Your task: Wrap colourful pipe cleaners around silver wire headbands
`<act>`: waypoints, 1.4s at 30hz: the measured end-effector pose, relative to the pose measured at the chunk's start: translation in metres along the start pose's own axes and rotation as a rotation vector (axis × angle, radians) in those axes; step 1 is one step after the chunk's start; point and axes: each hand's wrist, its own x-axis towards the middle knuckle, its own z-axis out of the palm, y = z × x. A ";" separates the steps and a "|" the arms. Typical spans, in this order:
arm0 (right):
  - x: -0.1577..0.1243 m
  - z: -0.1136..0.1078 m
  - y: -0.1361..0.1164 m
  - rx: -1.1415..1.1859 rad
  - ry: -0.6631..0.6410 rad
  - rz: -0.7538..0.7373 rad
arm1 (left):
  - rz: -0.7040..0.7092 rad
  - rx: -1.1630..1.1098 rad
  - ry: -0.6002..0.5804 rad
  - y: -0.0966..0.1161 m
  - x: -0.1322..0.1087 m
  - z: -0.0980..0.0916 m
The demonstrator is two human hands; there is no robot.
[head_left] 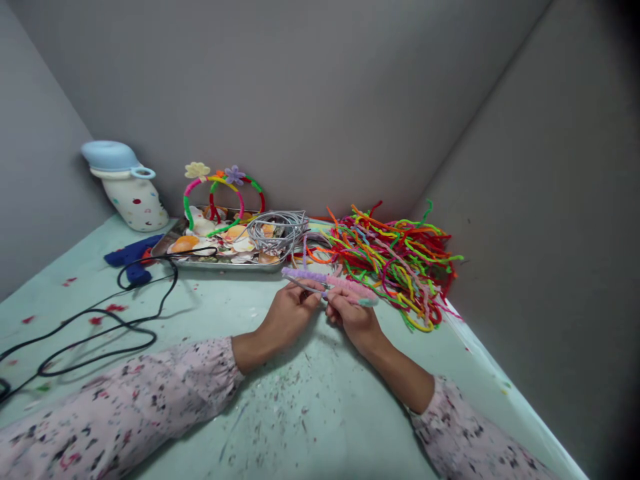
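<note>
Both my hands meet over the middle of the table, closed around a wire hoop (345,285) partly wrapped in fuzzy pipe cleaner. Its wrapped stretch runs from purple at the left through pink to mint green at the right. My left hand (294,308) pinches the bare grey wire side, fingertips near the purple part. With thumb and fingers pressed together, my right hand (354,320) grips the near side by a small purple bit. The two sets of fingertips almost touch. Whether a loose pipe cleaner end is between them is too small to tell.
A metal tray (230,267) holds shells, a coil of grey wire (277,230) and finished hoops with flowers (235,175). To the right lies a heap of coloured pipe cleaners (400,253). A bottle (133,197), blue cloth (133,257) and black cable (165,300) are at left.
</note>
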 end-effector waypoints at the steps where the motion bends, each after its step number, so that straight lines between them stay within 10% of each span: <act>1: 0.000 0.000 0.001 -0.005 0.004 0.001 | 0.008 0.023 0.000 0.000 0.000 0.000; 42: 0.001 0.000 0.010 0.017 0.006 -0.086 | 0.041 0.250 0.049 -0.006 0.005 -0.001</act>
